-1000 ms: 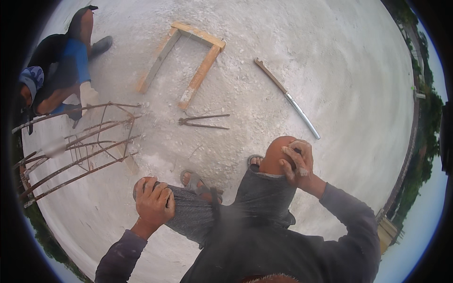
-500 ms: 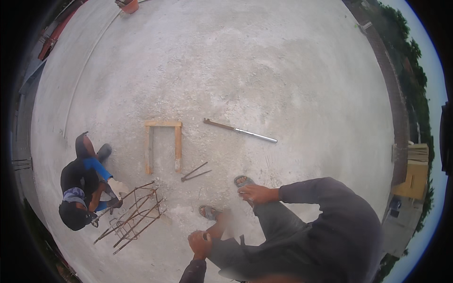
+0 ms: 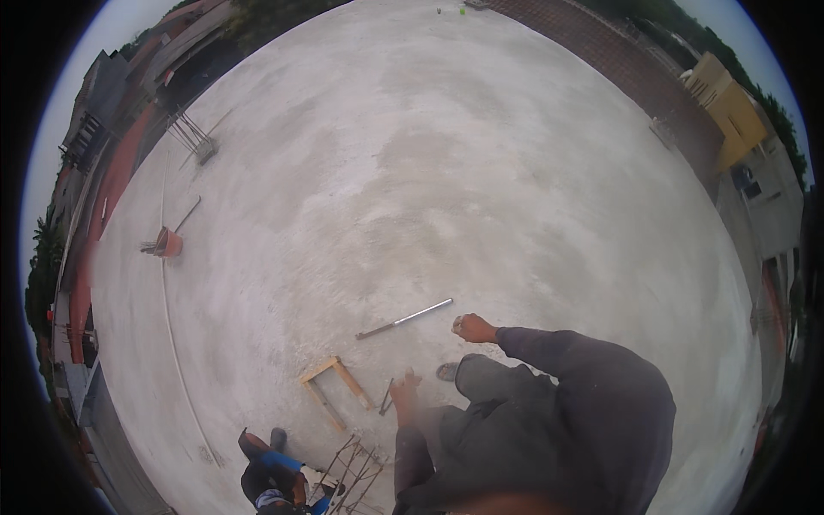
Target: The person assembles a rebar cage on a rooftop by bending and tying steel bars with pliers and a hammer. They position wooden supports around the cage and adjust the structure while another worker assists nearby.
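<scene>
My left hand (image 3: 403, 393) is held out low in front of my legs, its fingers stretched and slightly blurred. Beside it on the concrete lies a thin, dark, V-shaped metal tool (image 3: 385, 400). Further forward and to the right, my right hand (image 3: 477, 329) is closed, with a small pale patch at its fingertips that I cannot make out. Ahead of both hands lies a long bar (image 3: 405, 318), rusty at one end and silver pipe at the other. A three-sided wooden frame (image 3: 350, 384) rests on the floor to the left of my left hand.
At the lower left, a person (image 3: 270, 474) crouches by a cage of rusty rebar (image 3: 354, 470). An orange bucket (image 3: 171, 243) with dark items stands far left, near upright rebar (image 3: 199, 144). A pale pipe (image 3: 176, 343) crosses the floor. A brick wall (image 3: 601, 43) borders the far right.
The view has swung up and to the left, showing more of the roof. Both my hands have left my knees and moved forward. The crouching person now sits lower in view.
</scene>
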Demonstrator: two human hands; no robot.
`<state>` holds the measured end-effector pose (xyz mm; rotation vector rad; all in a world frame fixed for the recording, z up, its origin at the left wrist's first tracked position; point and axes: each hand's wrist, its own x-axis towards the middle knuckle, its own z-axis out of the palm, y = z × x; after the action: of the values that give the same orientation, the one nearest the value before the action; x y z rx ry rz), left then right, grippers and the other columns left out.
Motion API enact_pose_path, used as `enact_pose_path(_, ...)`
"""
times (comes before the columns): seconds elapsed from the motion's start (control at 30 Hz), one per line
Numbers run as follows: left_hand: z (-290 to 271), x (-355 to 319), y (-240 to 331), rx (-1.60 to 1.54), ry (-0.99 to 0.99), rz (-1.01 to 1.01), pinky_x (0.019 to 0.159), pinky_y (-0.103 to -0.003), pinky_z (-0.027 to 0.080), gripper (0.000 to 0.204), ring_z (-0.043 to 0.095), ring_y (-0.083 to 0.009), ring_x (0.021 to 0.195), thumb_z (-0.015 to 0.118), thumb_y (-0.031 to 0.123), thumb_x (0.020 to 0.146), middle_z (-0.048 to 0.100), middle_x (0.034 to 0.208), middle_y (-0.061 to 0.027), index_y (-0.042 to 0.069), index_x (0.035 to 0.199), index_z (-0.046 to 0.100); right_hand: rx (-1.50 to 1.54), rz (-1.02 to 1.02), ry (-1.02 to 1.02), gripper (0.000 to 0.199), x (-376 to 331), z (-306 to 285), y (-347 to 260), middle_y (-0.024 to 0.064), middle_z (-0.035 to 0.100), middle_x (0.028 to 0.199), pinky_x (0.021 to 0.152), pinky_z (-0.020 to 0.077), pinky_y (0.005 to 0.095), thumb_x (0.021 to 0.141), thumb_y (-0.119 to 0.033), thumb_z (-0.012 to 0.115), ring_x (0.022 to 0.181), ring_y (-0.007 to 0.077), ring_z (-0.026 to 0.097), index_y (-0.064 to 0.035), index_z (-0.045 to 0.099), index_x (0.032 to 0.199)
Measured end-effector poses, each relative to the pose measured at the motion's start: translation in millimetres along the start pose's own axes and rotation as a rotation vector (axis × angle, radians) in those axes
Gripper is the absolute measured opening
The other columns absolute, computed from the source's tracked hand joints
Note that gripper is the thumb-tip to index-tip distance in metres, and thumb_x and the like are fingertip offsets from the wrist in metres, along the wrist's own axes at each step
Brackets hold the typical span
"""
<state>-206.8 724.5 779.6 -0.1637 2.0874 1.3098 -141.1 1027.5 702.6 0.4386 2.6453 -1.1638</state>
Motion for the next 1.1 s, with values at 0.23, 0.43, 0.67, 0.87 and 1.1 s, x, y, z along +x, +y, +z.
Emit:
enact_pose_path(0.23,-113.7,46.0,20.4,-0.334,0.244,-0.126,0.061,-0.030,0.048,0.029,0.062,-0.0203,0.064,0.065,0.018,0.085,0.069,0.082,-0.0123,-0.010,0.089,0.069,-0.637,0.259,-0.227,0.017,0.8,-130.0,104.7,0.0179,0.071,0.092,0.075,0.0577,0.0460,0.080,-0.014,0.067,0.088,0.0343,0.070,-0.0011,0.073,0.089)
enact_pose_path(0.43,-159.6,28.4,-62.4,-0.262,0.097,-0.637,0.064,-0.044,0.052,0.045,0.066,-0.0292,0.081,0.061,0.025,0.093,0.066,0.101,-0.0152,-0.002,0.128,0.054,0.210,0.838,0.101,0.026,34.8,-103.6,109.9,0.0237,0.072,0.077,0.075,0.0595,0.0459,0.084,-0.015,0.057,0.079,0.0325,0.074,0.0060,0.071,0.079)
enact_pose_path(0.67,-108.5,190.1,21.9,0.857,-0.498,0.055,0.065,-0.043,0.052,0.040,0.065,-0.0271,0.080,0.061,0.024,0.092,0.066,0.099,-0.0139,-0.001,0.123,0.056,0.046,0.653,-0.137,0.031,228.2,-170.8,55.0,0.0245,0.073,0.096,0.069,0.0589,0.0457,0.083,-0.015,0.058,0.080,0.0349,0.074,0.0050,0.069,0.103)
enact_pose_path(0.87,-107.4,425.5,229.3,0.430,-0.479,-0.110,0.065,-0.041,0.051,0.036,0.065,-0.0254,0.080,0.061,0.023,0.091,0.066,0.098,-0.0128,-0.001,0.118,0.057,0.045,0.104,0.303,0.030,423.9,-336.7,32.3,0.0200,0.073,0.099,0.066,0.0581,0.0419,0.091,-0.020,0.060,0.073,0.0281,0.074,0.0033,0.069,0.108)
enact_pose_path(1.1,-100.7,739.4,497.6,0.107,-0.139,-0.090,0.066,-0.040,0.051,0.031,0.065,-0.0233,0.080,0.061,0.021,0.091,0.065,0.096,-0.0114,-0.001,0.112,0.059,-0.450,0.339,0.400,0.020,457.9,-374.7,114.3,0.0082,0.072,0.101,0.071,0.0577,0.0427,0.075,-0.020,0.074,0.084,0.0270,0.071,-0.0054,0.071,0.089)
